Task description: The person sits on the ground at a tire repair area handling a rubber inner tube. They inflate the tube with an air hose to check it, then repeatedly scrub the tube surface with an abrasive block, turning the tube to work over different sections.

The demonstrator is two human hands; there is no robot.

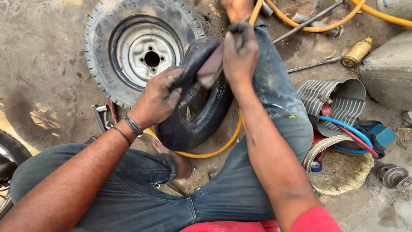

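Your left hand [158, 99] and right hand [239, 52] both have a closed grip on a black rubber inner tube [195, 118], held up over your right knee in the middle of the scene. The tube looks limp and flat, dull black and dusty, with pale lettering on its right side. Its upper end is folded over between your hands: the left hand pinches the fold from the left, the right hand clamps it from above and to the right, fingers curled over the rubber. The lower loop sags down toward the ground, just beside your bare foot [174, 160].

Just behind the tube, to the far left, a small tyre on a pale steel rim [141, 47] lies flat on the dirt floor [43, 64]. A yellow hose [214, 150] curves under the tube's loop. To the right sits a round tub [339, 169] with red and blue hoses across it.
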